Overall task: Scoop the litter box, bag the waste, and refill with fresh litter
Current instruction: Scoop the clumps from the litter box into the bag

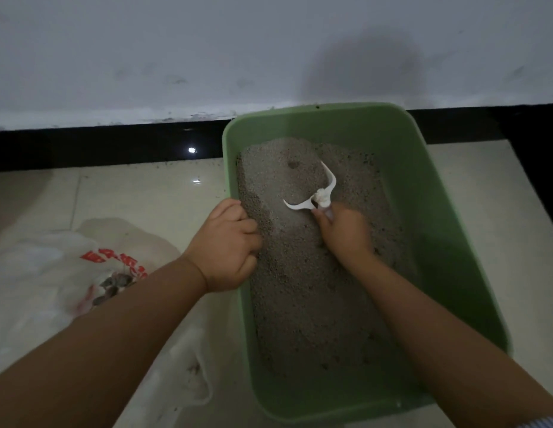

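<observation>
Scooping stage, mid-task. Right hand [346,233] grips the white scoop [312,196], blade buried in litter [315,288] near centre of the green litter box [448,242]. Left hand [228,242] clamps the box's 9 o'clock rim. Plastic bag [83,264], on the floor at 8 o'clock, already holds some clumps. Tying the bag and refilling look undone.

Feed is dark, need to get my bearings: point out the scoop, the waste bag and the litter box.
scoop [301,206]: head view, on its white curved edge above the litter.
waste bag [52,257]: head view, on the crumpled white plastic left of the red print.
litter box [392,128]: head view, on the green far wall.
</observation>
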The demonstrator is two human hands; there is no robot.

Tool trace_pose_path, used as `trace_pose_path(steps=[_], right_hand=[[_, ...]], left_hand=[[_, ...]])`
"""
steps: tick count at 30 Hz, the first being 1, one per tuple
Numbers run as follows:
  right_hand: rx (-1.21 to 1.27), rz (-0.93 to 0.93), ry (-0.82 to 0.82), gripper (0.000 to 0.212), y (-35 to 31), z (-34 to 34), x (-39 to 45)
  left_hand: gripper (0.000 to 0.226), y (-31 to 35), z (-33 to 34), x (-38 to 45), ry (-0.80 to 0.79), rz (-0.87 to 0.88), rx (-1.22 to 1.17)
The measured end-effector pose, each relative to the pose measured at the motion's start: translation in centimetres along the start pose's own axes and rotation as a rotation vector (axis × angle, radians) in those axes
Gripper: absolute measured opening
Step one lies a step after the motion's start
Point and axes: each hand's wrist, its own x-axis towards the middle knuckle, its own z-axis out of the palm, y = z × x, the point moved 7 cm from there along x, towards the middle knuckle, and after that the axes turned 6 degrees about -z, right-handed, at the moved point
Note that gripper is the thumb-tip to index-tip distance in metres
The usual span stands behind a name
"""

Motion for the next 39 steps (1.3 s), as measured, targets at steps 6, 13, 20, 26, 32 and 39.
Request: trace_pose_path(steps=[6, 13, 20, 26, 32, 39], right_hand=[[0.102, -0.035, 0.062, 0.039, -0.3, -0.7, -1.0], [0.085, -0.043, 0.128, 0.029, 2.1, -4.4, -3.1], [0.084, -0.095, 0.098, 0.030, 3.0, -6.5, -6.4], [0.175, -0.073, 0.156, 0.029, 2.8, -6.9, -7.9], [0.153, -0.093, 0.096, 0.024, 2.4, -7.1, -7.7], [-0.013, -0.016, -0.069, 0.024, 5.0, -8.2, -7.0]], left_hand=[[0.031, 0.0, -0.2, -0.2, -0.005, -0.001, 0.039], [0.032, 0.1, -0.2, -0.1, -0.045, 0.007, 0.070], [0.036, 0.7, -0.5, 0.1, -0.093, 0.012, 0.074], [0.036, 0.8, -0.9, -0.2, -0.079, -0.001, 0.074], [0.037, 1.1, -1.4, -0.4, -0.015, -0.009, 0.096], [0.035, 1.1, -1.3, -0.8, 0.057, -0.024, 0.072]])
